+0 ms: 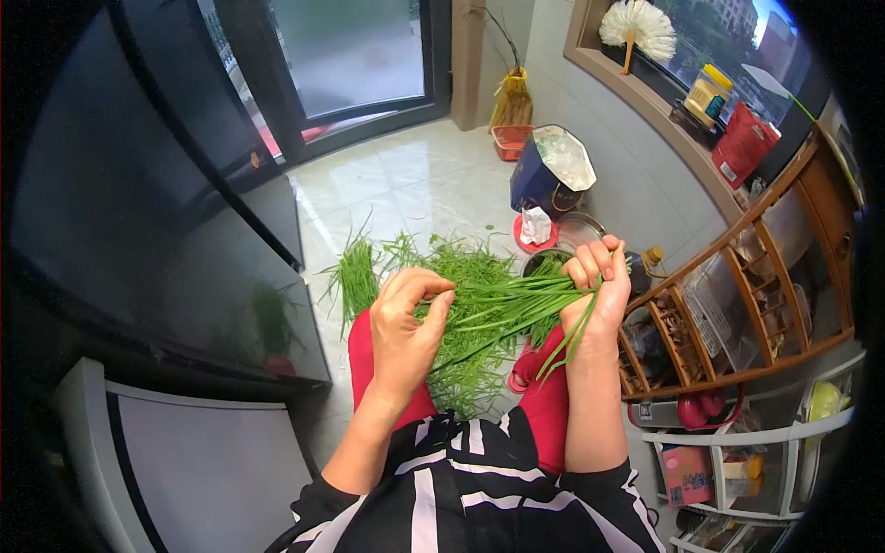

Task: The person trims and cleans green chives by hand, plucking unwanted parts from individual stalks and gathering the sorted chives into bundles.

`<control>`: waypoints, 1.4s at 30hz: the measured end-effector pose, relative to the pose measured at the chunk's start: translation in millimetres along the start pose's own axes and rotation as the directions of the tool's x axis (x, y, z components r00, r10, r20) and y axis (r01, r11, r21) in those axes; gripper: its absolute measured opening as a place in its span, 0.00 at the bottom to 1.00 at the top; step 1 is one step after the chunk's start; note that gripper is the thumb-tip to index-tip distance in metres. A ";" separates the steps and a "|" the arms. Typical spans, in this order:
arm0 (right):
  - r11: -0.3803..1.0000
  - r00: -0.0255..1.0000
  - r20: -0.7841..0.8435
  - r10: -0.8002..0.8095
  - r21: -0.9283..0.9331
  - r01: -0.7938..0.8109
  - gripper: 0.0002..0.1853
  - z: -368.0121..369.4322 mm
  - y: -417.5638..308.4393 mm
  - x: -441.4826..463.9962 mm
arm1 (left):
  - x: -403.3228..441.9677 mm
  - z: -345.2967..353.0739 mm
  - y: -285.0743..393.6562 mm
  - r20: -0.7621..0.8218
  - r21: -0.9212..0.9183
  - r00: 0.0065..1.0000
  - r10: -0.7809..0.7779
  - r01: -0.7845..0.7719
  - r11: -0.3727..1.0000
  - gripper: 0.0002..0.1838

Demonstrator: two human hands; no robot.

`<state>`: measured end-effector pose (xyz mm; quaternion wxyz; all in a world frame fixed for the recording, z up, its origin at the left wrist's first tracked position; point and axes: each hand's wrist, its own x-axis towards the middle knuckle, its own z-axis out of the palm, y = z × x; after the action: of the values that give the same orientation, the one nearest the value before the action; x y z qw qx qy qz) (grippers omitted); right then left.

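Note:
Long thin green stalks stretch sideways between my two hands. My right hand is closed round one end of the bunch, with a few stalks hanging down below the wrist. At the other end of the stalks, my left hand has its thumb and fingertips pinched together; whatever is between them is too small to make out. Beneath and beyond the hands, a loose heap of greens covers the floor. A neater bundle of greens lies left of the heap.
A dark pot and a red dish with crumpled white paper are beyond my right hand. Behind them stands a blue box bag. Wooden shelves line the right; a dark fridge and a grey cabinet stand left.

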<state>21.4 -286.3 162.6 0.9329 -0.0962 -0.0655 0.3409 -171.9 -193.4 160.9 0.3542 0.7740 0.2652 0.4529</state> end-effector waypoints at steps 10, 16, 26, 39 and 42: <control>0.993 0.975 0.207 0.086 -0.103 -0.066 0.13 9.0 6.1 -9.3 | 19.7 2.2 15.8 0.177 -0.182 0.983 0.053 -0.020 0.983 0.04; 0.990 0.970 0.218 0.107 -0.116 -0.084 0.13 12.1 9.8 -11.7 | 17.3 5.1 19.3 0.278 -0.038 0.936 0.215 -0.213 0.976 0.10; 0.977 0.960 0.236 0.149 -0.184 -0.106 0.14 14.9 14.6 -15.8 | 14.2 9.1 18.2 0.299 0.064 0.925 0.235 -0.265 0.962 0.10; 0.998 0.994 0.105 0.023 0.050 -0.028 0.13 -6.4 -2.2 0.4 | 8.4 1.3 -1.8 0.086 -0.564 0.974 -0.211 0.222 0.795 0.05; 0.999 0.996 0.079 -0.033 0.026 0.031 0.13 -8.9 -9.0 2.4 | -1.9 -4.8 -8.4 -0.019 -0.450 0.969 -0.246 0.212 0.867 0.06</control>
<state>30.4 -292.7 156.0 0.9361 -0.0700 -0.0996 0.3301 -177.8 -188.2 154.9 0.5626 0.6177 0.2577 0.4852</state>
